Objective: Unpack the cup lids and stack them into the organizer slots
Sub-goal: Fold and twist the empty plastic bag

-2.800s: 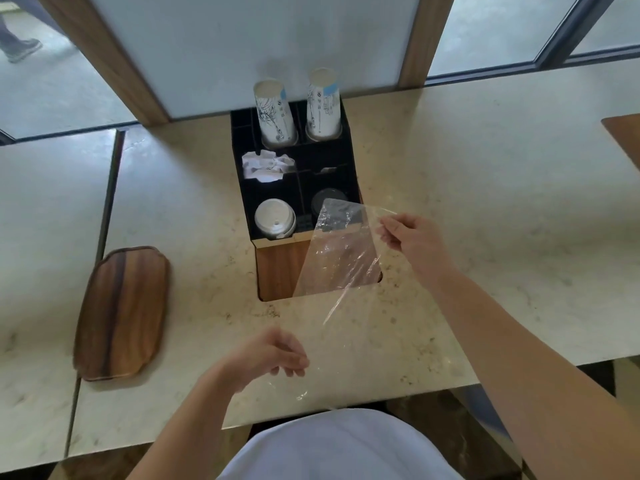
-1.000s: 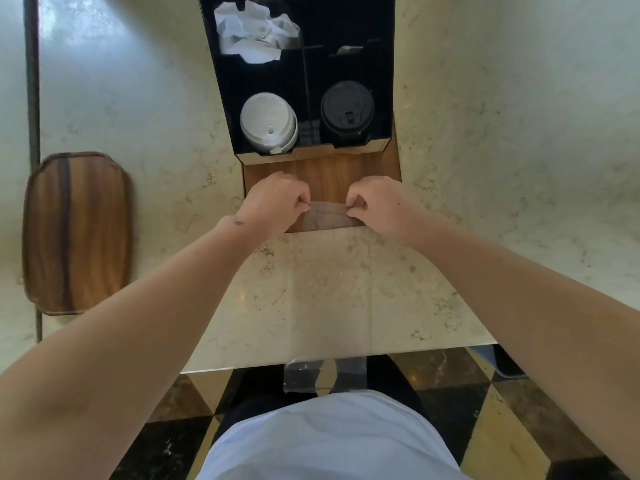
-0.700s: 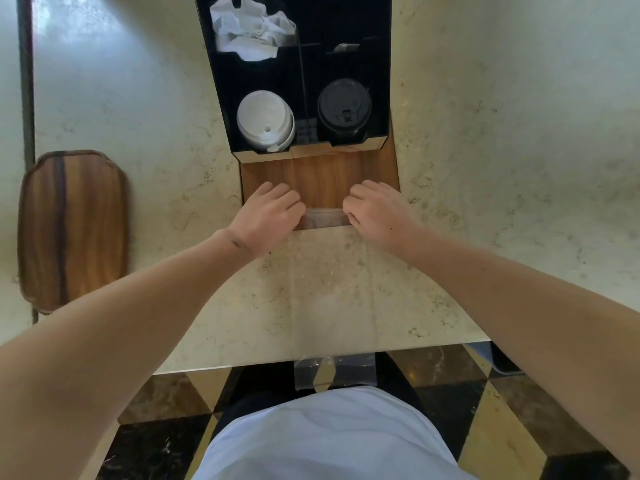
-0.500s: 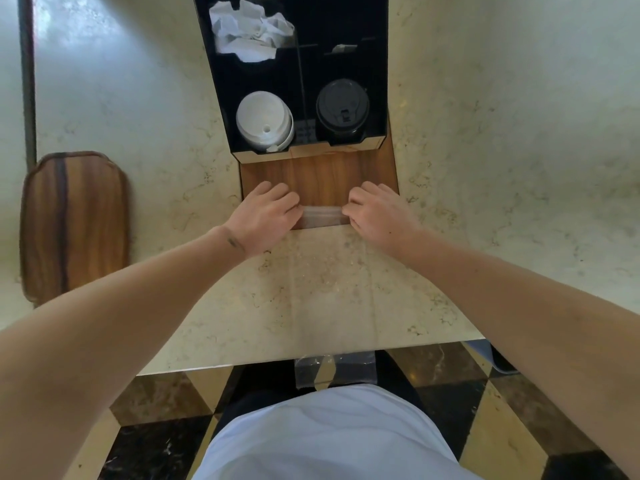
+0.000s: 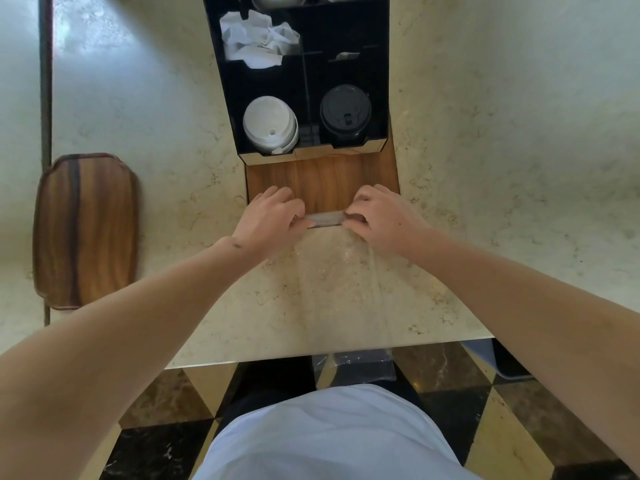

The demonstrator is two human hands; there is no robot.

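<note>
1. A clear plastic bag, folded into a narrow strip, stretches between a person's two hands at the near edge of a wooden panel.
2. The left hand pinches the strip's left end with curled fingers; the right hand pinches its right end the same way, the two hands held apart with the strip bridging the gap.
3. More of the clear film trails from the hands toward the person across the desk and hangs over its near edge.
4. Just beyond the hands, past the wooden panel, stands a black organizer; its nearest two slots hold a stack of white lids, ahead of the left hand, and a stack of black lids, ahead of the right hand.
5. Farther back in the organizer, beyond the white lids, lies a wad of crumpled white paper.
6. Well to the left of the left hand, a wooden tray rests on the desk.
7. Nearest the camera, below both forearms, are the person's white shirt and a checkered marble floor.
</note>
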